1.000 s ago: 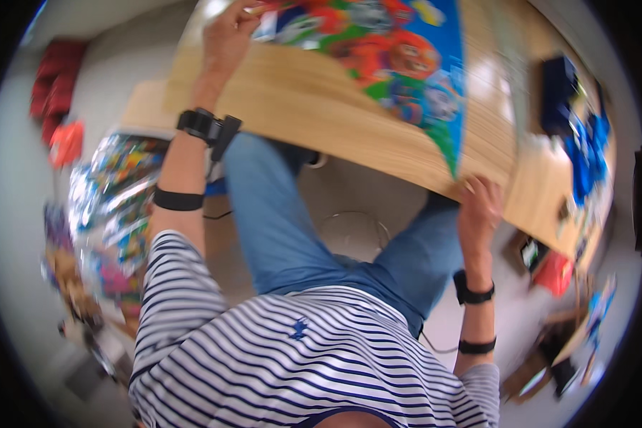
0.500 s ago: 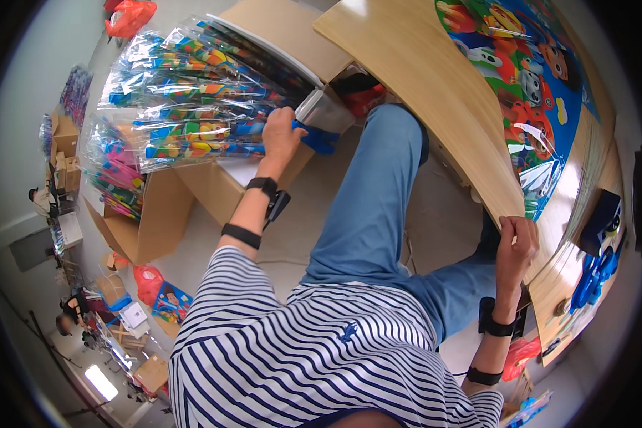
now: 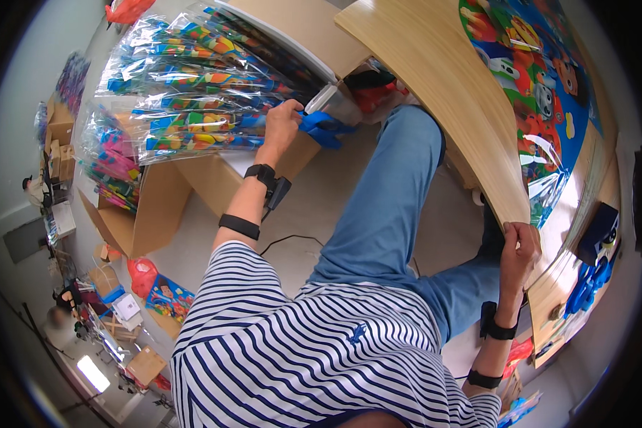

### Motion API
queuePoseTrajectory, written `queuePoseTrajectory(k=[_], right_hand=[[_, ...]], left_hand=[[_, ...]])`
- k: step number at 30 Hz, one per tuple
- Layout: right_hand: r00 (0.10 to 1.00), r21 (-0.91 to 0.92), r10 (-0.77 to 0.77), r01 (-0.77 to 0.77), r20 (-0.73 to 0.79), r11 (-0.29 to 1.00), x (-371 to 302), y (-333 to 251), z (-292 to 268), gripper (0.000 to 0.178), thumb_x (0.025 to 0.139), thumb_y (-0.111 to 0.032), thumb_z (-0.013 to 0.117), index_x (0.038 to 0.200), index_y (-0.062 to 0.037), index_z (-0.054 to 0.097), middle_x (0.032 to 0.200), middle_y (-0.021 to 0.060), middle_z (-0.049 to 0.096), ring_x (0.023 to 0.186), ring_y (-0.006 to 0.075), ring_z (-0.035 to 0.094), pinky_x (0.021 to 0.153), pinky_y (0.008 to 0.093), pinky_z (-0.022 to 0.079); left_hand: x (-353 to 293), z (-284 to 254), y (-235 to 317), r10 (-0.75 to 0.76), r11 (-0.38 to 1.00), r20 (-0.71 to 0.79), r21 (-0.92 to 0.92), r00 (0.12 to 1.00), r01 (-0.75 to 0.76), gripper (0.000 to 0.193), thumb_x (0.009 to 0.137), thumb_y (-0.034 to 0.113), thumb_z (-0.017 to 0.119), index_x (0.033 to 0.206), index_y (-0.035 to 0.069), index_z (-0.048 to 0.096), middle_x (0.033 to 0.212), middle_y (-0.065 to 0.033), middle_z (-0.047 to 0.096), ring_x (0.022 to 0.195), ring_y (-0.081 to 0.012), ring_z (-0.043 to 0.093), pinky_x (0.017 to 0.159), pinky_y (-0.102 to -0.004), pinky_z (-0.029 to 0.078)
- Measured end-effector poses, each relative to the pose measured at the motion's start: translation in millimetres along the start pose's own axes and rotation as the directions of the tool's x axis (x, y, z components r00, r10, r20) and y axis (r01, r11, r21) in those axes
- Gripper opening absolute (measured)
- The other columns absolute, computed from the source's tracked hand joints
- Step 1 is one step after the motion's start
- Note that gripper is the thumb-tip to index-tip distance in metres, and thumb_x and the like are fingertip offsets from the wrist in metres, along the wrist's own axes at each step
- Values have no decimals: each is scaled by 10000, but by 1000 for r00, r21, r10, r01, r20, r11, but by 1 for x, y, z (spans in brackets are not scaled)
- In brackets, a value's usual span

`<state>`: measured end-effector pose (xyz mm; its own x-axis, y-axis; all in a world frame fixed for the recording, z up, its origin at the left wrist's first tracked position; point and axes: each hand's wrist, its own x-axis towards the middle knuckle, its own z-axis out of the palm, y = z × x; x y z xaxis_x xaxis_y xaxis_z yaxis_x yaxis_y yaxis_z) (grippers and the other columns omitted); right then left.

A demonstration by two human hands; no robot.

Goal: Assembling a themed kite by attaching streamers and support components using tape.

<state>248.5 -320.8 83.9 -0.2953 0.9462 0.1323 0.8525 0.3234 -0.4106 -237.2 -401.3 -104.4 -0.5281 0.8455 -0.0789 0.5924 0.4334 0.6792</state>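
Observation:
My left hand [image 3: 282, 123] is closed at the near end of a bundle of long, colourful packages in clear plastic [image 3: 200, 125], which lie across a cardboard box. It seems to grip the end of one package; its fingertips are partly hidden. Just right of its fingers is a blue strip-like piece [image 3: 326, 130]. My right hand [image 3: 519, 253] is closed with fingers pressed together at the near edge of the wooden table [image 3: 471, 114]. What it pinches, if anything, cannot be made out. Close to it ends the tip of a large sheet printed with cartoon figures [image 3: 546, 107].
Another open cardboard box [image 3: 160, 207] holds pink and multicoloured wrapped packages [image 3: 114, 157]. Scissors-like blue items [image 3: 588, 285] and a dark pouch [image 3: 598, 232] are on the table at right. A red bag [image 3: 143, 274] stands on the floor, and a thin cable [image 3: 289, 239] runs across it.
The view has shifted slightly, so the table and boxes sit a little differently. My left hand stays at the wrapped packages' end, and my right hand stays at the table edge.

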Motion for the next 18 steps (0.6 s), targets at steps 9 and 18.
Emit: queuePoseTrajectory(k=[9, 18], right_hand=[[968, 141, -239, 228, 70, 963, 55, -72, 11, 43, 807, 17, 674, 820, 25, 635, 769, 130, 608, 710, 289, 582, 660, 374, 457], [671, 600, -622, 319, 403, 734, 91, -221, 188, 477, 738, -12, 691, 1204, -27, 589, 1281, 170, 581, 1124, 379, 587, 909, 437, 497]], left_hand=[[-19, -14, 8, -146, 931, -130, -354, 981, 92, 177, 791, -68, 624, 947, 12, 649, 804, -89, 670, 772, -164, 647, 722, -292, 518], [-74, -2, 38, -70, 864, -186, -503, 980, -33, 87, 840, -44, 636, 905, 14, 642, 851, -110, 649, 764, -231, 641, 696, -321, 518]])
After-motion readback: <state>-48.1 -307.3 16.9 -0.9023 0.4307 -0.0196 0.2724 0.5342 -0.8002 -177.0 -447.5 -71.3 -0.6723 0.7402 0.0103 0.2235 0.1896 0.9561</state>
